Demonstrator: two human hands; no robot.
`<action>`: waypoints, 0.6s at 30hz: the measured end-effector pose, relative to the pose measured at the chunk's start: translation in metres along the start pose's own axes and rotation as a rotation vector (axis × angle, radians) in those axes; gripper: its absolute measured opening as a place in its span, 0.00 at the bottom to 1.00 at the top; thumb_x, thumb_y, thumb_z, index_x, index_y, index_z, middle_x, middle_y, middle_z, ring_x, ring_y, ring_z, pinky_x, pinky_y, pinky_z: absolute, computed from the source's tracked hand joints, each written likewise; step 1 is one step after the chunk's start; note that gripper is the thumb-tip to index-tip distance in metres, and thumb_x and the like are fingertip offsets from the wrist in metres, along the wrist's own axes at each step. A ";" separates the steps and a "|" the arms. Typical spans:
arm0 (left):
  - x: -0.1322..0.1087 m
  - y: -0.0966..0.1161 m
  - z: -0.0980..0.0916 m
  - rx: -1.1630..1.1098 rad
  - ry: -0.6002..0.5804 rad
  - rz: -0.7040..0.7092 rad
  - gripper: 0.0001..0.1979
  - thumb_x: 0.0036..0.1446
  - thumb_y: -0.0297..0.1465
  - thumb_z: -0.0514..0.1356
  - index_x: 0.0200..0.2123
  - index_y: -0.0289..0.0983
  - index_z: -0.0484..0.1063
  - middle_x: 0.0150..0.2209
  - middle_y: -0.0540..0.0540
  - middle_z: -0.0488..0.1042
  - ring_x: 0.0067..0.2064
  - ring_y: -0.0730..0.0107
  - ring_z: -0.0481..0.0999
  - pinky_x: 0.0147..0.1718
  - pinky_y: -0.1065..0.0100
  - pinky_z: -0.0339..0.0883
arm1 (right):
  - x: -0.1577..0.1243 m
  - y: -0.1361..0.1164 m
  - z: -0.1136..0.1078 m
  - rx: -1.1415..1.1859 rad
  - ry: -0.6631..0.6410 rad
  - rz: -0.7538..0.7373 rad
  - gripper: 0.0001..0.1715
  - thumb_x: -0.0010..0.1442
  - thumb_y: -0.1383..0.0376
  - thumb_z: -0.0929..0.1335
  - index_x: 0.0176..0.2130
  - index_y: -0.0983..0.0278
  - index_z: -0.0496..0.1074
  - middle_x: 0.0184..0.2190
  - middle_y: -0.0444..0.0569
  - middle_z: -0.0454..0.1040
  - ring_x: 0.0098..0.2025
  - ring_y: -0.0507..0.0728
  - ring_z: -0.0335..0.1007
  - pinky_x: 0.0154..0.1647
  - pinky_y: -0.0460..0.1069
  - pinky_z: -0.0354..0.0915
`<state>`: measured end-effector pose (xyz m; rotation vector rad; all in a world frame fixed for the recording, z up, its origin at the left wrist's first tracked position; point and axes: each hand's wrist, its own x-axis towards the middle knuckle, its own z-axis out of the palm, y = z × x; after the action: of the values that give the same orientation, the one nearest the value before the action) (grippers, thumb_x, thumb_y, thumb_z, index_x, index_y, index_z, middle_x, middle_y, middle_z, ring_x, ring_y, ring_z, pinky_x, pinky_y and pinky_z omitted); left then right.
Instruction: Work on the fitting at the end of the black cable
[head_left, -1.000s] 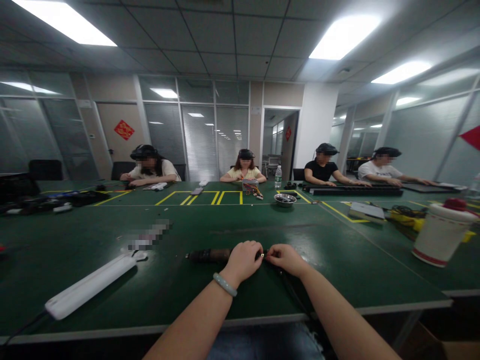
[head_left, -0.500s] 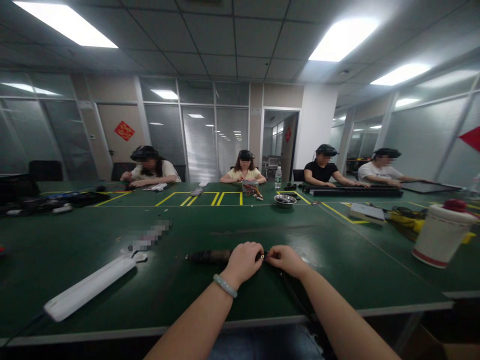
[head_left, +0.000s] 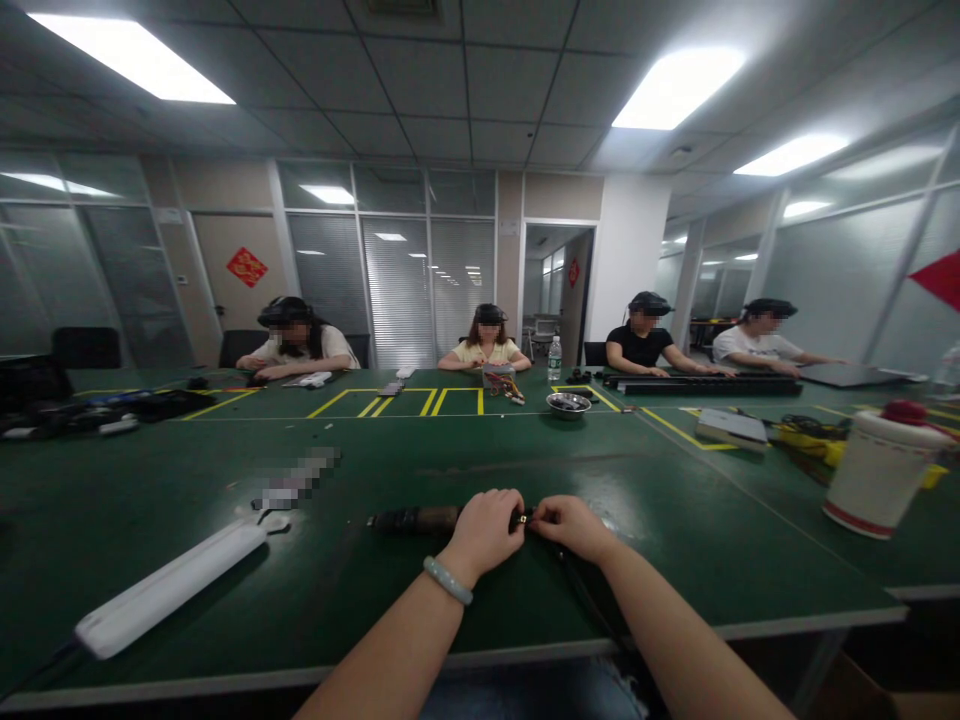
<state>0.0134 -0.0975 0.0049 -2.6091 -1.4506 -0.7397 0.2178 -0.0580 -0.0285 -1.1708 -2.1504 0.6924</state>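
Broadly, we note a long green bench (head_left: 675, 560) filling the view, with yellow tape lines (head_left: 442, 400) on its far half. Four people (head_left: 487, 351) sit along its far side, each in a dark head rig, hands down on their own work, well apart from ours.

On our left lies a long white power strip (head_left: 169, 590), angled across the bench. At far right stands a white tub (head_left: 877, 475) with a red lid, upright.

Centre, near the front edge, a dark cylindrical tool (head_left: 416, 518) lies flat on the bench, lengthwise left to right. Our left grip (head_left: 486, 525) is closed over its right end, fingers curled, knuckles up. Our right grip (head_left: 574, 522) meets it, thumb and forefinger pinched on a small dark piece (head_left: 519, 519) with a brass glint, right at the tool's tip.

A black cable (head_left: 581, 595) runs from under the right grip toward the near edge. A metal bowl (head_left: 568, 403) sits mid-bench, well beyond both grips. A pale bracelet (head_left: 448, 580) rings the left wrist.
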 end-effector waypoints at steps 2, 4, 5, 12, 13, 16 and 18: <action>0.000 0.000 0.000 0.004 -0.007 0.005 0.05 0.55 0.30 0.58 0.37 0.41 0.67 0.36 0.49 0.73 0.40 0.64 0.72 0.39 0.65 0.63 | 0.000 0.002 0.000 -0.001 0.006 -0.003 0.09 0.54 0.60 0.69 0.32 0.64 0.77 0.27 0.44 0.75 0.29 0.52 0.68 0.31 0.45 0.61; 0.000 -0.001 0.000 0.002 -0.014 0.010 0.05 0.55 0.29 0.57 0.37 0.41 0.67 0.36 0.49 0.73 0.40 0.64 0.72 0.39 0.65 0.63 | 0.000 0.003 0.001 0.003 0.009 -0.012 0.09 0.54 0.61 0.69 0.32 0.64 0.77 0.28 0.44 0.76 0.30 0.52 0.68 0.31 0.44 0.61; 0.000 -0.001 0.000 0.000 -0.016 0.012 0.05 0.55 0.28 0.57 0.37 0.41 0.67 0.36 0.49 0.73 0.40 0.64 0.72 0.39 0.65 0.62 | 0.000 0.003 0.001 0.005 0.009 -0.014 0.09 0.54 0.61 0.69 0.32 0.64 0.77 0.28 0.44 0.76 0.30 0.52 0.68 0.31 0.44 0.61; 0.000 0.002 -0.001 0.022 -0.051 -0.010 0.06 0.56 0.30 0.57 0.39 0.41 0.68 0.38 0.48 0.73 0.42 0.64 0.71 0.42 0.65 0.61 | 0.000 0.002 0.001 0.009 0.011 -0.029 0.09 0.54 0.61 0.69 0.32 0.64 0.77 0.27 0.44 0.75 0.28 0.51 0.68 0.30 0.44 0.60; 0.000 0.003 -0.002 0.028 -0.056 -0.018 0.07 0.56 0.31 0.57 0.40 0.41 0.68 0.39 0.48 0.73 0.43 0.64 0.71 0.42 0.64 0.61 | 0.000 0.002 0.002 0.004 0.015 -0.033 0.09 0.54 0.61 0.69 0.32 0.64 0.77 0.27 0.44 0.75 0.28 0.51 0.68 0.30 0.44 0.60; 0.000 0.005 -0.004 0.034 -0.068 -0.040 0.07 0.57 0.33 0.58 0.40 0.41 0.68 0.39 0.48 0.73 0.43 0.64 0.71 0.42 0.65 0.62 | 0.001 0.003 0.002 0.001 0.018 -0.032 0.09 0.54 0.61 0.69 0.32 0.64 0.77 0.27 0.44 0.75 0.28 0.51 0.68 0.30 0.44 0.60; 0.000 0.005 -0.005 0.028 -0.070 -0.047 0.08 0.57 0.34 0.58 0.40 0.41 0.68 0.39 0.48 0.73 0.43 0.63 0.71 0.41 0.65 0.62 | 0.001 0.002 0.003 0.005 0.020 -0.032 0.09 0.54 0.62 0.69 0.32 0.64 0.77 0.27 0.44 0.75 0.29 0.51 0.68 0.30 0.44 0.60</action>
<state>0.0152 -0.1020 0.0104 -2.6141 -1.5341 -0.6338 0.2168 -0.0567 -0.0316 -1.1339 -2.1444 0.6693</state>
